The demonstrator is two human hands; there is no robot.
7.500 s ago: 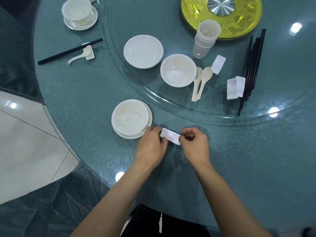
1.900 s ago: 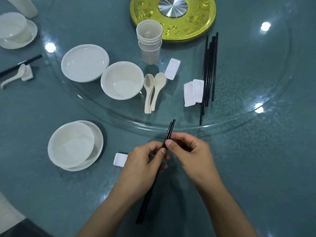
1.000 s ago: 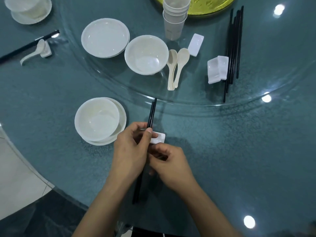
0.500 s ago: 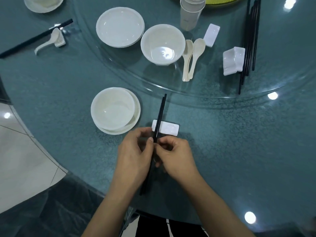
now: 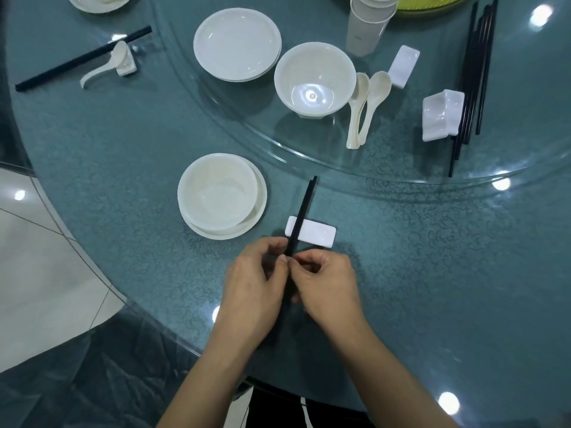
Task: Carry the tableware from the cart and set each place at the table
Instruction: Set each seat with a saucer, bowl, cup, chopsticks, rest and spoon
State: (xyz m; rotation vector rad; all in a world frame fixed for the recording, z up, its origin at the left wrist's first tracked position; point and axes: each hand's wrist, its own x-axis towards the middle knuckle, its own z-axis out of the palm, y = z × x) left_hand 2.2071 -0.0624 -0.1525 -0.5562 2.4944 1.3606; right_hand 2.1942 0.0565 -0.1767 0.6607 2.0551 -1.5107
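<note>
A pair of black chopsticks [image 5: 302, 211] lies across the left end of a white chopstick rest [image 5: 315, 233] on the teal table, tips pointing away from me. My left hand [image 5: 253, 291] and my right hand [image 5: 327, 288] pinch the chopsticks from either side just below the rest. The near half of the chopsticks is hidden under my hands. To the left of the rest sits a white bowl on a white plate [image 5: 221, 196].
On the glass turntable [image 5: 401, 168] stand stacked plates [image 5: 237, 44], a bowl [image 5: 313, 78], two spoons [image 5: 364, 106], stacked cups [image 5: 367, 23], spare rests [image 5: 441, 118] and several black chopsticks [image 5: 472, 75]. Another set place with spoon [image 5: 106, 64] lies at far left. The table edge curves near my body.
The chopsticks have come down from held in the air onto the rest. My hands stay pinched on them just below the rest; the view has shifted slightly.
</note>
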